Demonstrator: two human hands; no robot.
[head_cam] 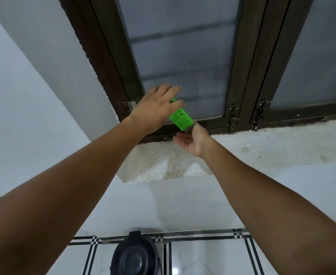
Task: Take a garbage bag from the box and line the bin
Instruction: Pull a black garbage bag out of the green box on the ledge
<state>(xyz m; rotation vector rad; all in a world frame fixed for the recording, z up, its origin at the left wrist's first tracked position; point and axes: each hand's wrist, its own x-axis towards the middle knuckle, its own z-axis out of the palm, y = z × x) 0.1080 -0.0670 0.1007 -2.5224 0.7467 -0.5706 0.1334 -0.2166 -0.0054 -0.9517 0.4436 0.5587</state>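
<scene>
A bright green garbage bag box (pixel 181 119) with black print is up at the window sill, tilted. My left hand (pixel 157 108) wraps over its upper end and grips it. My right hand (pixel 193 138) sits just below the box's lower end, palm up, thumb touching the box's bottom corner, fingers apart. The black bin (pixel 135 257) with its lid on stands on the floor far below, at the bottom edge of the view.
A dark brown window frame (pixel 240 76) with frosted panes and metal latches (pixel 232 118) runs behind the hands. A stained white ledge (pixel 272 143) juts out under it. White wall tiles with a black striped border (pixel 183 235) lie below.
</scene>
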